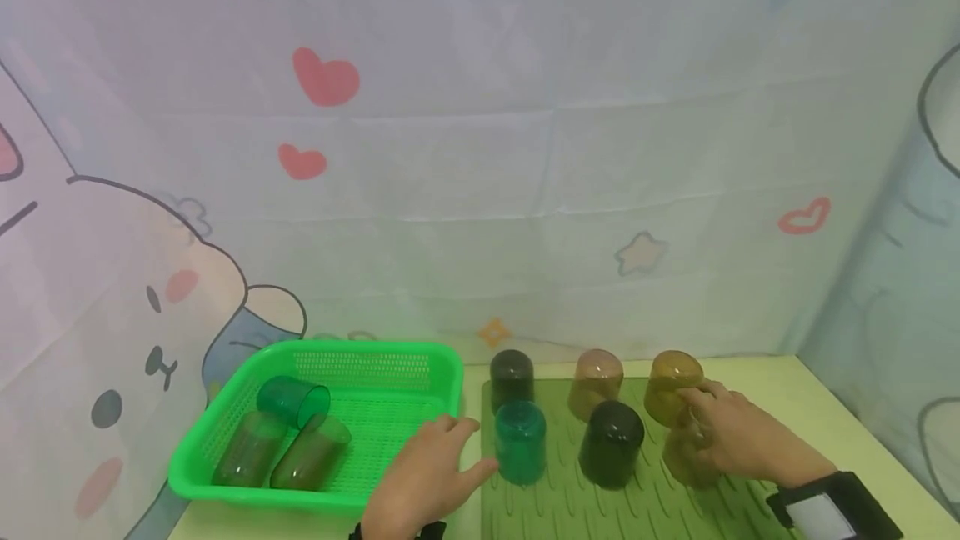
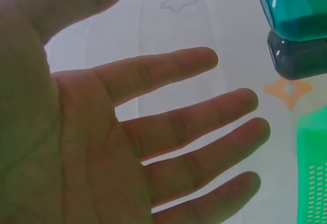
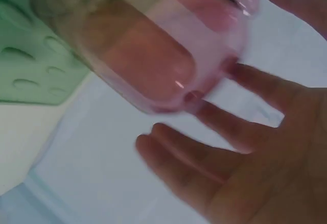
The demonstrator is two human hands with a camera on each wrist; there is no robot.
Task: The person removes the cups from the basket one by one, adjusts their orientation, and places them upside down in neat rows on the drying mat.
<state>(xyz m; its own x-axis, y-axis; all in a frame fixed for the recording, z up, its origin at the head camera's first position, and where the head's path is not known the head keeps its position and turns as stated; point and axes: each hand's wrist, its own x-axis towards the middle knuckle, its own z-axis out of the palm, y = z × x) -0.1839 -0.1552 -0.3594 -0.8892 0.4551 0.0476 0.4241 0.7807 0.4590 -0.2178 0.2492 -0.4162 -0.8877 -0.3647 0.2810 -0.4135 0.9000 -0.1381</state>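
On the green mat (image 1: 555, 511), my right hand (image 1: 731, 432) is at a pink see-through cup (image 3: 168, 71) in the front right place, the cup turned bottom up. Thumb and first fingers pinch it near its closed end, while the other two fingers stick out straight beside it. Just behind stands an amber cup (image 1: 671, 377). My left hand (image 1: 423, 477) hovers between the green basket (image 1: 337, 500) and the mat, fingers spread and palm bare in the left wrist view. Nearest to it is an upturned teal cup (image 1: 521, 444).
Other upturned cups stand on the mat: a dark one (image 1: 611, 448) in front, a dark grey one (image 1: 512, 373) and a pinkish one (image 1: 597, 377) behind. In the basket lie a teal cup (image 1: 288, 402) and two brownish-green cups (image 1: 251, 448). A printed cloth (image 1: 465, 148) hangs behind.
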